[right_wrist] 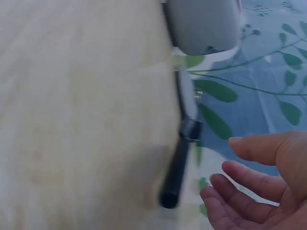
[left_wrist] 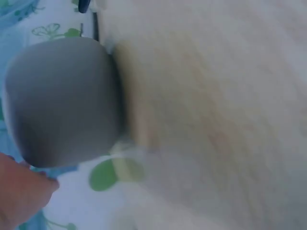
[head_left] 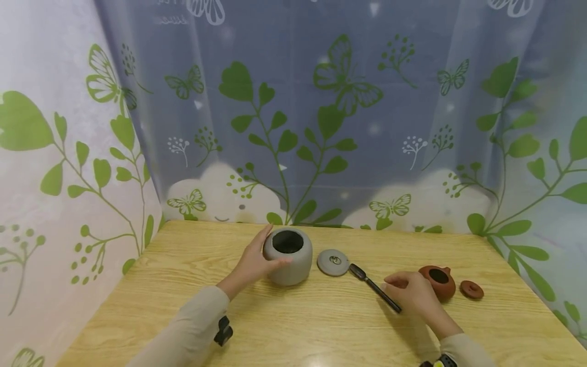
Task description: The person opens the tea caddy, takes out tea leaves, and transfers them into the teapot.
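Note:
A round grey tea jar point(head_left: 290, 267) with a dark open mouth stands upright on the table. My left hand point(head_left: 253, 262) holds it from the left, thumb across its front; in the left wrist view the jar point(left_wrist: 64, 103) hides most of the fingers. Just right of the jar lies its grey lid point(head_left: 326, 267). A dark tea scoop point(head_left: 379, 291) lies slanted on the wood, one end by the lid. Close to the scoop's handle hovers my right hand point(head_left: 415, 295), its fingers loosely bent around nothing, as the right wrist view also shows.
Behind my right hand sits a reddish-brown clay teapot point(head_left: 448, 290), uncovered, partly hidden by the hand. Its small lid point(head_left: 472, 290) lies to the right. A patterned curtain point(head_left: 293, 127) rises along the far edge of the wooden table point(head_left: 293, 326).

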Available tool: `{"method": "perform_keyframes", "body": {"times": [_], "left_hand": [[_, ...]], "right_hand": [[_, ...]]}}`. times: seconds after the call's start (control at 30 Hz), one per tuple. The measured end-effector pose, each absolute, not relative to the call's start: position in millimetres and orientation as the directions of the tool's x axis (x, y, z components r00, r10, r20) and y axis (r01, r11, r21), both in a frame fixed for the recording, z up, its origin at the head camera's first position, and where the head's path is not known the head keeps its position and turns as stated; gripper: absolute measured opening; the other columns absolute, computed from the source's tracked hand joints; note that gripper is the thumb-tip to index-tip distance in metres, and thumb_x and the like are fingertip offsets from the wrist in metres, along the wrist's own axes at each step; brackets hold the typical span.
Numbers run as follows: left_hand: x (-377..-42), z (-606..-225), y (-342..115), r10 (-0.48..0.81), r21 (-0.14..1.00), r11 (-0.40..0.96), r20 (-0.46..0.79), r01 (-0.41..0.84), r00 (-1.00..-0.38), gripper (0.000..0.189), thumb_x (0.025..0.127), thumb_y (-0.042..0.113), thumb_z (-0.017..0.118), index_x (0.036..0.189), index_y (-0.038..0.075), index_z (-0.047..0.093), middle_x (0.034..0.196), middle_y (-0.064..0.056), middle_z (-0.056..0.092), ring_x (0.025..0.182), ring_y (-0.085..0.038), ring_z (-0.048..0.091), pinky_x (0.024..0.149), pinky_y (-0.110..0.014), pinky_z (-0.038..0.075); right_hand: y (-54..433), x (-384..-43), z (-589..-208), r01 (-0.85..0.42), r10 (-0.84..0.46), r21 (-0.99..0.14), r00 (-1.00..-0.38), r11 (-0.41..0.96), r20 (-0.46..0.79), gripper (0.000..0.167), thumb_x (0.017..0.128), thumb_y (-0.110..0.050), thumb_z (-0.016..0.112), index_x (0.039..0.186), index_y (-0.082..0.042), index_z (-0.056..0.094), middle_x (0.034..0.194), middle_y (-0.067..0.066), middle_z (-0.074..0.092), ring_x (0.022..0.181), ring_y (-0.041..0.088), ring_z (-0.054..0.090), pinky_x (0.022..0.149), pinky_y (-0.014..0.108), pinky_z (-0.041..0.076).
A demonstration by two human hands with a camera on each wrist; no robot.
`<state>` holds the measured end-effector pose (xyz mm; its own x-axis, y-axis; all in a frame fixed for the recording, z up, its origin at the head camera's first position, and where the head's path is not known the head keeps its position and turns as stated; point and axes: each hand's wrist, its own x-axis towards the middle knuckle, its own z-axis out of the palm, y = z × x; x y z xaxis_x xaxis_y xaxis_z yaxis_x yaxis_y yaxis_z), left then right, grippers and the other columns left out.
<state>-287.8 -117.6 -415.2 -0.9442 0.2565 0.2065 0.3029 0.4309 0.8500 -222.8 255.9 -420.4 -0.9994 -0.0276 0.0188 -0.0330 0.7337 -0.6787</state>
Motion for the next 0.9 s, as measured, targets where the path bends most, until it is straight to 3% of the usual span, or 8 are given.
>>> {"method": "perform_keyframes", "body": {"times": [0.3,0.43,0.53,0.63,0.73,0.8,0.9], "left_hand": [[-286,-389,-85,0.327,0.762,0.396,0.405,0.512,-0.854,0.091,0.080,0.034,0.079,0.153,0.021,0.026,0.159,-0.001,0.019,0.146,-0.027,0.017,0.111,-0.059,0.024],[-285,-383,-63,0.383,0.755,0.368,0.410,0.543,-0.828,0.087,0.083,0.035,0.077,0.153,0.023,0.027,0.159,0.003,0.021,0.145,-0.023,0.019,0.112,-0.055,0.025],[-281,-380,-43,0.434,0.763,0.376,0.357,0.526,-0.827,0.087,0.084,0.040,0.074,0.153,0.027,0.024,0.159,0.006,0.019,0.145,-0.020,0.019,0.112,-0.052,0.027],[-277,-381,-20,0.465,0.775,0.388,0.302,0.498,-0.832,0.087,0.083,0.042,0.074,0.153,0.027,0.024,0.158,0.007,0.020,0.145,-0.021,0.020,0.112,-0.052,0.028],[-274,-386,5,0.482,0.786,0.398,0.260,0.473,-0.837,0.087,0.082,0.045,0.074,0.153,0.028,0.026,0.158,0.009,0.021,0.144,-0.021,0.022,0.111,-0.051,0.030],[-271,-391,21,0.499,0.790,0.394,0.244,0.469,-0.832,0.087,0.082,0.048,0.073,0.152,0.028,0.027,0.157,0.010,0.021,0.144,-0.020,0.023,0.111,-0.049,0.031],[-264,-395,44,0.511,0.804,0.394,0.210,0.444,-0.834,0.085,0.082,0.048,0.073,0.152,0.028,0.028,0.156,0.010,0.023,0.143,-0.018,0.025,0.110,-0.047,0.032]], "right_hand": [[289,-215,-393,-0.007,0.040,-0.717,-0.998,0.697,0.048,0.045,0.094,-0.035,0.062,0.121,0.001,0.063,0.110,0.018,0.068,0.099,0.033,0.063,0.079,0.043,0.053],[310,-211,-386,0.006,0.082,-0.718,-0.994,0.696,0.071,0.051,0.094,-0.038,0.062,0.123,0.004,0.061,0.116,0.023,0.064,0.107,0.040,0.059,0.088,0.052,0.047],[328,-207,-383,0.037,0.115,-0.713,-0.991,0.700,0.061,0.056,0.094,-0.042,0.061,0.126,0.004,0.059,0.125,0.026,0.059,0.110,0.040,0.057,0.087,0.051,0.049],[347,-204,-383,0.083,0.148,-0.739,-0.989,0.669,0.023,0.062,0.093,-0.046,0.060,0.129,0.004,0.056,0.133,0.029,0.051,0.096,0.014,0.065,0.080,0.040,0.054],[367,-201,-384,0.125,0.172,-0.764,-0.985,0.633,-0.019,0.067,0.092,-0.049,0.059,0.132,0.005,0.053,0.135,0.030,0.049,0.081,-0.012,0.054,0.080,0.042,0.053],[376,-198,-387,0.141,0.194,-0.760,-0.981,0.634,-0.020,0.070,0.092,-0.050,0.058,0.133,0.006,0.051,0.134,0.029,0.050,0.088,-0.004,0.057,0.082,0.044,0.050],[390,-196,-391,0.164,0.222,-0.745,-0.975,0.647,-0.022,0.073,0.092,-0.052,0.057,0.135,0.006,0.048,0.133,0.028,0.051,0.108,0.027,0.058,0.085,0.053,0.045]]}}
